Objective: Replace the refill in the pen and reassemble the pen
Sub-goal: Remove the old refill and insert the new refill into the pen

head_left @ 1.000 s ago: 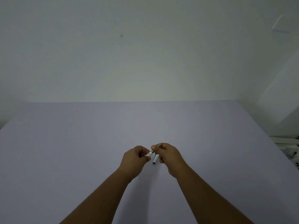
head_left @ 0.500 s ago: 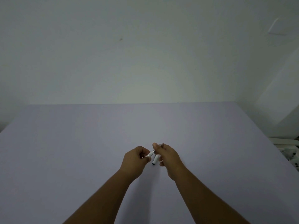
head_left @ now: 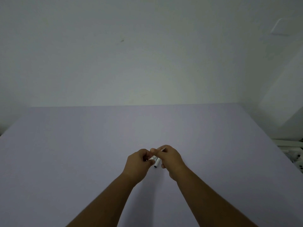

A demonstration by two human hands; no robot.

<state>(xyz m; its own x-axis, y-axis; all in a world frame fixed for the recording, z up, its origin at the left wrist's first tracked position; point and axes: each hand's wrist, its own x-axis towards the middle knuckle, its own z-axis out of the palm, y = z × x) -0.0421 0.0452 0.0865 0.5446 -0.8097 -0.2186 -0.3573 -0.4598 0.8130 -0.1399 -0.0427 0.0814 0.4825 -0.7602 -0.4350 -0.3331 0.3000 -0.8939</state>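
Observation:
Both hands meet above the lilac table [head_left: 82,153], near its middle. My left hand [head_left: 139,163] pinches a short white pen piece [head_left: 151,158] between thumb and fingers. My right hand [head_left: 170,159] grips a thin refill [head_left: 161,150] that slants up to the right, its far tip showing past the fingers. A white pen barrel [head_left: 156,163] hangs below the right fingers, its dark open end pointing down toward me. The white piece and the refill line up; fingers hide where they join.
A plain pale wall rises behind the table's far edge. White equipment [head_left: 295,159] sits off the table's right edge. A wall plate [head_left: 280,27] is at the upper right.
The two hands have closed together, so the gap between the left hand's piece and the right hand's refill has shrunk. The barrel still hangs below the right fingers.

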